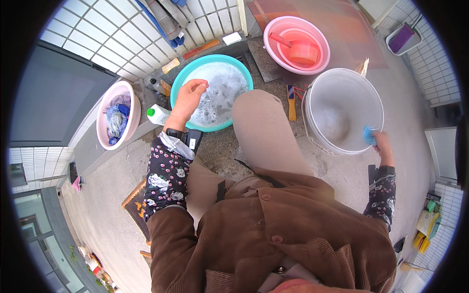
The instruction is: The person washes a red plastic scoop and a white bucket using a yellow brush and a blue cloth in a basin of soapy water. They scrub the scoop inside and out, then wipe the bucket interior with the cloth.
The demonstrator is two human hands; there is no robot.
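My left hand [191,98] hovers above a teal basin [175,82] of sudsy water [223,88], its fingers bent together with nothing visible between them. At the right, my right hand [383,142] holds a small blue cloth or sponge [370,134] at the inner rim of a large white plastic bucket [344,106]; the bucket's bottom looks wet or stained. Between basin and bucket a brush with a wooden handle [291,108] lies on the ground. A white bottle with a green cap [158,114] is beside my left wrist.
A pink basin [269,33] with a red dipper [303,52] stands at the back. A pale pink tub [135,121] of clothes [116,119] sits on the left ledge. Near the tiled wall are a clear bottle [157,86], a scrub brush [170,66] and a reddish wooden piece [201,49].
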